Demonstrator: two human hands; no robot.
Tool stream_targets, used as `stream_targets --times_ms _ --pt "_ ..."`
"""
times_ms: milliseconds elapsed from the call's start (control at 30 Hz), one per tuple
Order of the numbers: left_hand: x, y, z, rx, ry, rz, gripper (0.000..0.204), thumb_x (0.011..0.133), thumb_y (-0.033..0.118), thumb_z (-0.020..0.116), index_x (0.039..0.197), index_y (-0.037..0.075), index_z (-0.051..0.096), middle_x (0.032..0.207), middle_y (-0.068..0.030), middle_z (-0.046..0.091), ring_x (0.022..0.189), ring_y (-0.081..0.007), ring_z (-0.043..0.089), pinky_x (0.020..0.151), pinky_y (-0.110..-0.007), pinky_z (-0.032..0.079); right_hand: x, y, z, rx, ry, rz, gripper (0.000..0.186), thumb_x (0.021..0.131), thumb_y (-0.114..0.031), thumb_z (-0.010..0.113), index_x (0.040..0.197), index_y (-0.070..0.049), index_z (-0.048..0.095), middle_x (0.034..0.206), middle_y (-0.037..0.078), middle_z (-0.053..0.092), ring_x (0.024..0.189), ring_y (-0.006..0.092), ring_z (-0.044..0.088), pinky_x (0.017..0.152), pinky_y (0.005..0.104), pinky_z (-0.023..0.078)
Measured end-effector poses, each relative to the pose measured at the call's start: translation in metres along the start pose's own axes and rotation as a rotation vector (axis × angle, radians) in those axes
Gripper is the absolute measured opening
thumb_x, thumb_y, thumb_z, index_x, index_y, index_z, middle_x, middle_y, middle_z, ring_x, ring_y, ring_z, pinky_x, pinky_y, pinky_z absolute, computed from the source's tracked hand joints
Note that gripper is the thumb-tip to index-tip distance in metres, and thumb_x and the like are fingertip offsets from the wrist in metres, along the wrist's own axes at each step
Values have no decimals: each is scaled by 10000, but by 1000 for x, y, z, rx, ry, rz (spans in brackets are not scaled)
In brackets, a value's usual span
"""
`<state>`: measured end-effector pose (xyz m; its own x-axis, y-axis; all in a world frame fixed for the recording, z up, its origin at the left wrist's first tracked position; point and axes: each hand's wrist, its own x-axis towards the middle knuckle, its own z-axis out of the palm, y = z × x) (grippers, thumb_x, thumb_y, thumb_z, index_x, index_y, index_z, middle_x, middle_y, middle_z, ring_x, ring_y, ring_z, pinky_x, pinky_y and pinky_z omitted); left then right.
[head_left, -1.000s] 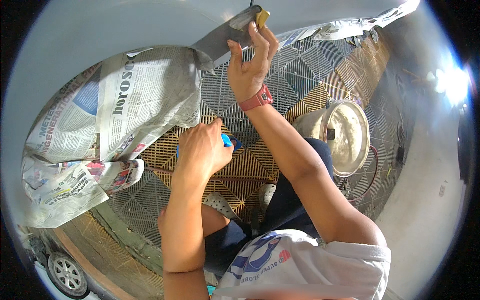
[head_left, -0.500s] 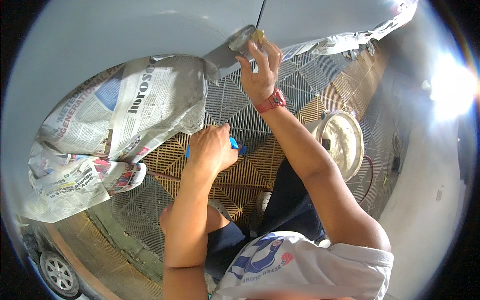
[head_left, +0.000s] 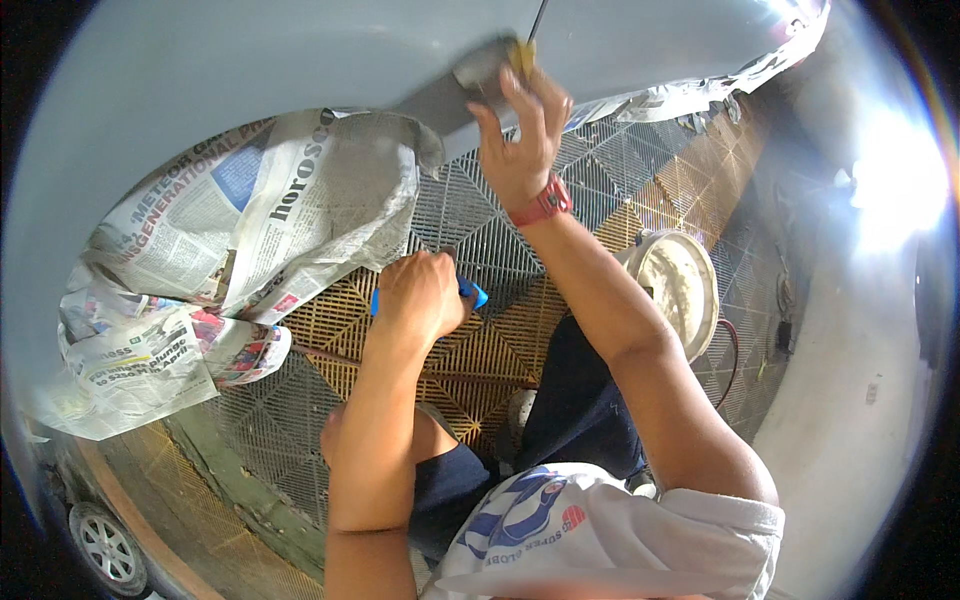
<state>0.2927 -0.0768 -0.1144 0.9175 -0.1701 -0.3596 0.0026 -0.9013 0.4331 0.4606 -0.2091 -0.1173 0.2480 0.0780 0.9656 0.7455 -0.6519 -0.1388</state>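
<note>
My right hand (head_left: 522, 135), a red watch on its wrist, presses a grey and yellow pad (head_left: 523, 57) against a grey car body panel (head_left: 300, 60). Motion smears the pad, so its exact kind is unclear; the fingers curl over its near edge. A darker grey smear (head_left: 435, 102) runs on the panel down and left from the pad. Lower and to the left, my left hand (head_left: 418, 290) is closed in a fist round a blue object (head_left: 480, 295). Only its ends show on either side of the fist, and the rest is hidden by the hand.
Newspaper (head_left: 290, 190) masks the wheel area on the left, and more masking paper (head_left: 690, 90) lines the panel's lower edge. A whitish bucket (head_left: 680, 290) stands right of my right forearm, near a dark red hose (head_left: 735, 360). Grated floor tiles (head_left: 480, 220) lie below.
My right hand and the pad have shifted slightly up along the panel. My left hand keeps its grip on the blue object in nearly the same place.
</note>
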Motion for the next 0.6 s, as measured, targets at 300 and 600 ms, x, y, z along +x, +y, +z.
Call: stream_targets --times_ms 300,600 --pt "2 5 0 -9 36 42 491 872 459 811 1066 10 771 1034 -276 783 1034 -429 762 960 -500 599 -42 39 -11 -21 -91 16 558 780 -131 922 1308 -141 742 1511 152 607 1270 373 597 1053 493 508" --pt "4 9 0 17 113 97 429 804 417 872 942 20 783 913 -228 795 925 -384 796 880 -456 641 -28 37 -22 -62 -164 -43 472 809 -134 903 1252 -148 740 1525 112 590 1308 366 576 1097 487 503"
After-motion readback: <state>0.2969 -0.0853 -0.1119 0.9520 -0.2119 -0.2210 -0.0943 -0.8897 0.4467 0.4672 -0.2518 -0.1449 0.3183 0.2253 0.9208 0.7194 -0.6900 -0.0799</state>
